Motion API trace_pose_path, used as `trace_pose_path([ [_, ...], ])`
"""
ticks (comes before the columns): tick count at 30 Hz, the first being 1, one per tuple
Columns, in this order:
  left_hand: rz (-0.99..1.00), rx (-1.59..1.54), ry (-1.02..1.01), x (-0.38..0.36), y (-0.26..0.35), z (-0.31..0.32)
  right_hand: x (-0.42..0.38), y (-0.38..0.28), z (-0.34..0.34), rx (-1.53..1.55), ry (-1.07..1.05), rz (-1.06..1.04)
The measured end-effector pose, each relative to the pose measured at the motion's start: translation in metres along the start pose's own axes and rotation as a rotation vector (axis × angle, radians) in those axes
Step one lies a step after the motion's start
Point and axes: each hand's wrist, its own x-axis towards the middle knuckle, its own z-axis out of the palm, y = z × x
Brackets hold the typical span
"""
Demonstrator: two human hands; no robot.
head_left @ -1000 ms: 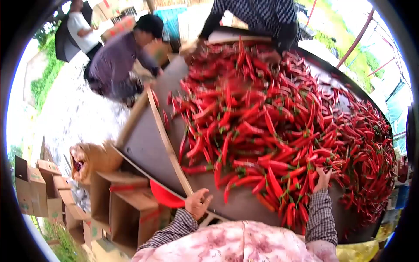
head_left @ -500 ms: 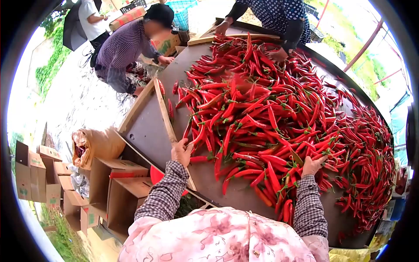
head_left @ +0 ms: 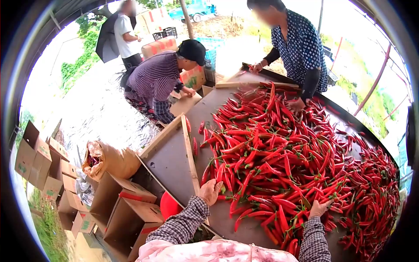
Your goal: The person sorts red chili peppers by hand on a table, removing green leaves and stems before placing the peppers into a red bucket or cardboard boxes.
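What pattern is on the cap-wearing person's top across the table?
The top has thin stripes, dark purple and pale; it shows best in the head view.

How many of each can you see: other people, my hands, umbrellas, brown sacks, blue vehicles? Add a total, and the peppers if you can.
Other people: 3
Your hands: 2
Umbrella: 1
Brown sack: 1
Blue vehicle: 1
Total: 8
Peppers left out: too heaped to count.
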Motion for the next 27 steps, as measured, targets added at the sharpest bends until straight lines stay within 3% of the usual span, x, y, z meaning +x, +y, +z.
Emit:
trace_pose_path([
  [2,-0.078,-0.123,-0.011,-0.001,0.001,-0.004,0.010,0.013,0.007,-0.052,0.073,-0.048],
  [4,-0.057,-0.476,0.125,-0.004,0.002,0.000,-0.006,-0.007,-0.001,0.009,0.012,0.000],
  [6,-0.145,-0.638,0.046,-0.005,0.007,-0.006,-0.017,-0.025,-0.006,0.015,-0.026,0.034],
  [8,-0.344,-1.258,-0.055,-0.006,0.036,-0.028,-0.012,-0.017,-0.007,0.002,-0.061,0.071],
  [9,-0.353,-1.343,-0.075,-0.008,0.041,-0.035,-0.001,-0.003,0.002,-0.040,-0.003,-0.051],
  [12,-0.449,-1.448,-0.029,-0.017,0.049,-0.045,0.016,0.022,0.002,-0.046,0.017,-0.235],
  [13,-0.485,-1.463,-0.023,-0.021,0.050,-0.046,0.010,0.016,-0.002,-0.024,-0.004,-0.200],
  [16,-0.349,-1.532,-0.044,-0.030,0.049,-0.055,-0.003,-0.003,-0.004,-0.042,-0.032,-0.178],
  [18,-0.364,-1.443,0.012,-0.037,0.049,-0.057,-0.018,-0.025,-0.011,-0.036,-0.084,0.025],
  [20,-0.361,-1.474,0.049,-0.044,0.038,-0.056,-0.004,-0.008,-0.006,-0.051,-0.061,-0.071],
  [23,-0.416,-1.469,0.114,-0.058,0.032,-0.062,-0.020,-0.026,-0.010,-0.048,-0.074,0.022],
  [27,-0.469,-1.431,0.200,-0.069,0.033,-0.070,-0.014,-0.019,-0.008,-0.047,-0.068,-0.025],
])
